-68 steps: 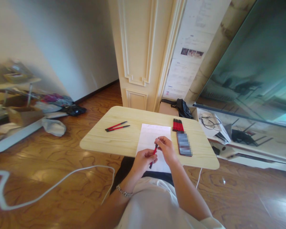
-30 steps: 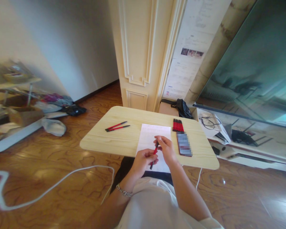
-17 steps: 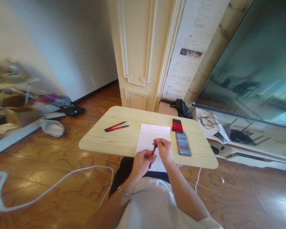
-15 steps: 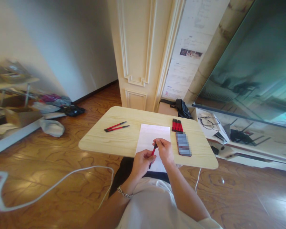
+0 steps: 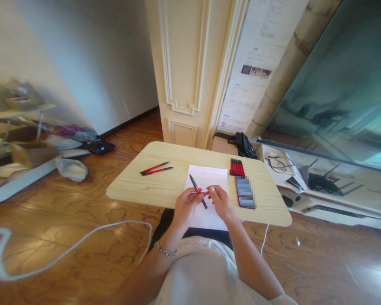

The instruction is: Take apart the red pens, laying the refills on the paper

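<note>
My left hand point(image 5: 186, 207) pinches a red and black pen point(image 5: 196, 185) between thumb and fingers, over a white sheet of paper point(image 5: 220, 174). The pen slants, its dark pointed end up and to the left, its other end down to the right. Close beside it is my right hand point(image 5: 222, 204), fingers bent and slightly apart, with nothing visible in them. Its fingertips are very near those of my left hand; whether they touch is hard to make out. Two more red and black pens point(image 5: 157, 169) lie on the left of the table.
A light wooden table point(image 5: 130, 186) bears everything. At its right a row of several red pens point(image 5: 237, 167) lies above a phone point(image 5: 245, 192) with a blurred screen. A black bag point(image 5: 245, 144) rests behind the table. A white cable point(image 5: 82, 241) runs across the floor.
The pen has swung round in my left hand, so its upper end now leans left instead of right. My right hand has let go of the pen's upper end.
</note>
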The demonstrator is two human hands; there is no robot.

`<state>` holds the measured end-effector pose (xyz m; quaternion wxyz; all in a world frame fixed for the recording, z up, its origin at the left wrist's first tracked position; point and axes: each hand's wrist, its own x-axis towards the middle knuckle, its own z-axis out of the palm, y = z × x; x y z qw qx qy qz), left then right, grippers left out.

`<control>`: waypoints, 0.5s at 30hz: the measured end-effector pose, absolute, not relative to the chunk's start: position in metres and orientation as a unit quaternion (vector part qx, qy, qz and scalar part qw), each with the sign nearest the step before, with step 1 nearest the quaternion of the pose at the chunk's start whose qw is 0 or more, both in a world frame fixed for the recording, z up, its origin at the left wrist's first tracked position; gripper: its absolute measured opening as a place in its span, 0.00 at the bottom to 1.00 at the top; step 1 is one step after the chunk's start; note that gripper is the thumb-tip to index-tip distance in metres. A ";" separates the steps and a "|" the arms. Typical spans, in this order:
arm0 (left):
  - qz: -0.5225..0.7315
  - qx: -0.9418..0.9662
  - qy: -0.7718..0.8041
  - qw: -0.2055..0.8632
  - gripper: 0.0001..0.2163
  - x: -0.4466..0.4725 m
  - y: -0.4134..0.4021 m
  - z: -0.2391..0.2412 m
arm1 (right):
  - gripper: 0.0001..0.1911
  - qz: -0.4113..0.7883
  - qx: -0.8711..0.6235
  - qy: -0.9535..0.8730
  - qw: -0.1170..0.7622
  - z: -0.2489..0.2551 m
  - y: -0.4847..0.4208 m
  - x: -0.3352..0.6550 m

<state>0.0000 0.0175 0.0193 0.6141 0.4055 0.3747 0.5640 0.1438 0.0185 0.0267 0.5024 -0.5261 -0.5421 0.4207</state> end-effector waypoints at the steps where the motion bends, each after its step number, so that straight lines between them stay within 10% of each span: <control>1: 0.586 0.388 0.363 0.612 0.14 0.000 0.018 0.022 | 0.18 0.436 -0.522 -0.541 0.495 0.026 0.015 0.144; 15: 0.571 0.394 0.369 0.618 0.19 0.010 0.008 0.023 | 0.15 0.626 -0.339 -0.234 0.662 0.028 0.020 0.125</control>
